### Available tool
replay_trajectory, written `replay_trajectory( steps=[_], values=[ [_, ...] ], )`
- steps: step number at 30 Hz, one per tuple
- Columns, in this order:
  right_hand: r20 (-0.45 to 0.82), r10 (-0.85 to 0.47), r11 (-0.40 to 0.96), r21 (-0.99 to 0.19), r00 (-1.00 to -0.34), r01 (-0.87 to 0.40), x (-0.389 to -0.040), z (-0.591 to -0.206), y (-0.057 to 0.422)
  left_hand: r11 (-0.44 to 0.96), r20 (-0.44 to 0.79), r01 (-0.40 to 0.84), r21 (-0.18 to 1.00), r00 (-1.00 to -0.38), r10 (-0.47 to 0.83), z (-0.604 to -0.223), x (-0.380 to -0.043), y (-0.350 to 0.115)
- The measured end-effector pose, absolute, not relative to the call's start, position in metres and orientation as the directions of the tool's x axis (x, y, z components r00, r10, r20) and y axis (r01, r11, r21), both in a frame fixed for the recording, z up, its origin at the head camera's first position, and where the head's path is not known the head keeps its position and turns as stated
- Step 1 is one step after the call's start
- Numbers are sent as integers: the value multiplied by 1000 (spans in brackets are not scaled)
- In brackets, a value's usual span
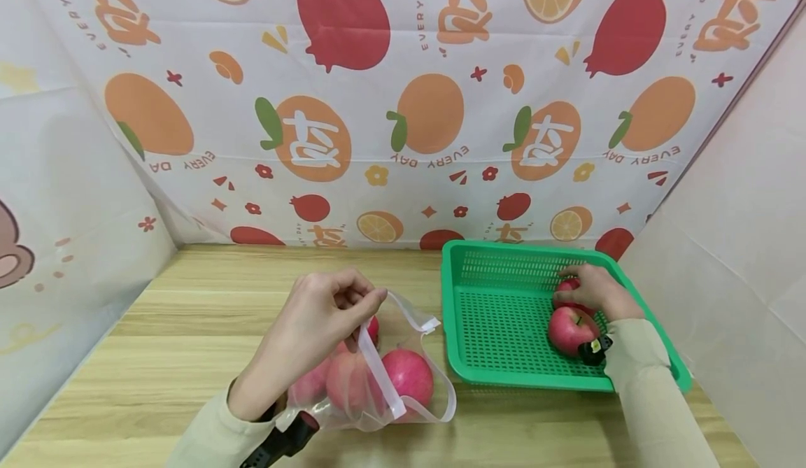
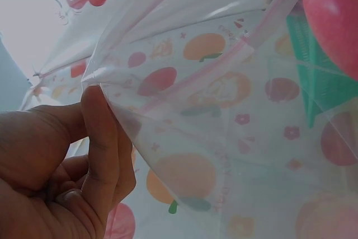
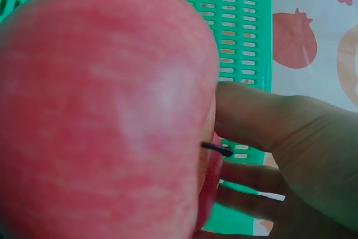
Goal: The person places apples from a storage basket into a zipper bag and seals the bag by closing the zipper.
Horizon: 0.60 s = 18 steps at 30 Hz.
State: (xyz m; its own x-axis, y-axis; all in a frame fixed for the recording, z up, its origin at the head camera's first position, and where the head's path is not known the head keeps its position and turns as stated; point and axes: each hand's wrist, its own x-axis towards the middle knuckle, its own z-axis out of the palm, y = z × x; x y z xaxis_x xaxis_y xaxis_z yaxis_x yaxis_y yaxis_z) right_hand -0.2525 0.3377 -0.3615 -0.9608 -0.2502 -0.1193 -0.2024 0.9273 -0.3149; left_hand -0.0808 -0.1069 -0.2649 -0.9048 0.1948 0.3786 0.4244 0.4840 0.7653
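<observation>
My left hand [image 1: 330,314] pinches the rim of a clear zip bag [image 1: 378,363] between thumb and fingers, and its mouth gapes toward the right. Several red apples [image 1: 409,376] lie inside the bag on the table. In the left wrist view, the thin film [image 2: 184,132] is pinched at the fingertips. Inside the green basket, my right hand [image 1: 603,292] grips the farther apple [image 1: 567,286], partly hidden by the fingers. A nearer apple [image 1: 571,331] sits beside it, under the wrist. That nearer apple [image 3: 106,104] fills much of the right wrist view.
The green perforated basket [image 1: 497,378] stands on the right of the wooden table [image 1: 208,307], just right of the bag. A fruit-printed cloth [image 1: 371,125] hangs behind the table, with pale cloth walls [image 1: 743,216] at both sides.
</observation>
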Motion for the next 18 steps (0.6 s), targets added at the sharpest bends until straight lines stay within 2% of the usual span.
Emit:
replay_trajectory(
  steps=[18],
  values=[
    [-215,-161,948,-306,-963,-91,-251,-361,339,468,370,422,776,-907,204,-266,-81,-105]
  ],
)
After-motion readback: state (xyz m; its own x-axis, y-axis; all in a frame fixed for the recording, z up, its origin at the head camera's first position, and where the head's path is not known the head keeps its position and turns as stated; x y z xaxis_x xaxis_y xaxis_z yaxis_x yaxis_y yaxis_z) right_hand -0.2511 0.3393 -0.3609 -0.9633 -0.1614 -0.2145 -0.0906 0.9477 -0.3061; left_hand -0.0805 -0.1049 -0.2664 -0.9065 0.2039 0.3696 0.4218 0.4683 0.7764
